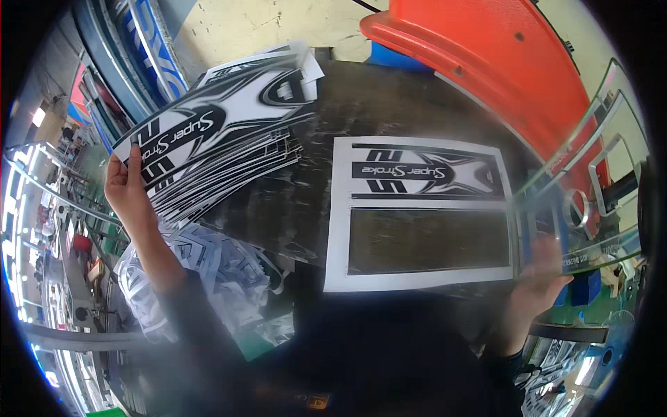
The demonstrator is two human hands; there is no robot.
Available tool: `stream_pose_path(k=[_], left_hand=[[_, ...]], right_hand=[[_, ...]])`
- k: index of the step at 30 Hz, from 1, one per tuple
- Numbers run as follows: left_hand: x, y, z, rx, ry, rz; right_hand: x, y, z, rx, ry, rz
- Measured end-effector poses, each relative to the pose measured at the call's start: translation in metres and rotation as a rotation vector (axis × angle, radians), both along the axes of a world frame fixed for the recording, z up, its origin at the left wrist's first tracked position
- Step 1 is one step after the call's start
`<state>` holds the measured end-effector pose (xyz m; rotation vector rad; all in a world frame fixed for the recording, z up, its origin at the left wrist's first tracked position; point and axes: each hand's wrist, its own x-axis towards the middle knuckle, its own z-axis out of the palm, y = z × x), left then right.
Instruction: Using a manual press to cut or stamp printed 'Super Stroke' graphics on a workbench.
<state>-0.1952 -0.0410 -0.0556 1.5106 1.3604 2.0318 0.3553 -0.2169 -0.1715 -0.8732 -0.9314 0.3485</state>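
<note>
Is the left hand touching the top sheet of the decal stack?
Touching. The head view shows the left hand gripping the edge of the top decal sheet, thumb over its corner.

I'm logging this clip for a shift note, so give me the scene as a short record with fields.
Left hand: holds the edge of the top sheet on the sticker stack
Right hand: blurred, on a clear film at the table's right edge
Sheet: flat on the dark table, black-and-white sticker in its upper half, lower window empty
Scraps: heaped under the left forearm
Behind: red part
</note>
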Motion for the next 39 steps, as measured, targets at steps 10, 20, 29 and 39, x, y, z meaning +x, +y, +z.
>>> stream_pose_path(k=[10, 20, 29, 39], left_hand=[[0.134, -0.007, -0.023, 0.021, 0.787, -0.217], [0.242, -0.033, -0.047, -0.140, 1.400, -0.940], [0.222, -0.061, -0.045, -0.171, 1.275, -0.922], [0.170, -0.028, -0.053, -0.356, 1.189, -0.731]], right_hand=[[0.000, -0.001, -0.004, -0.018, 0.033, 0.016], [0.018, -0.024, 0.031, -0.125, -0.254, -0.150], [0.006, -0.002, 0.068, -0.312, -0.955, -0.379], [-0.033, 0.038, 0.070, -0.298, -1.344, -0.222]])
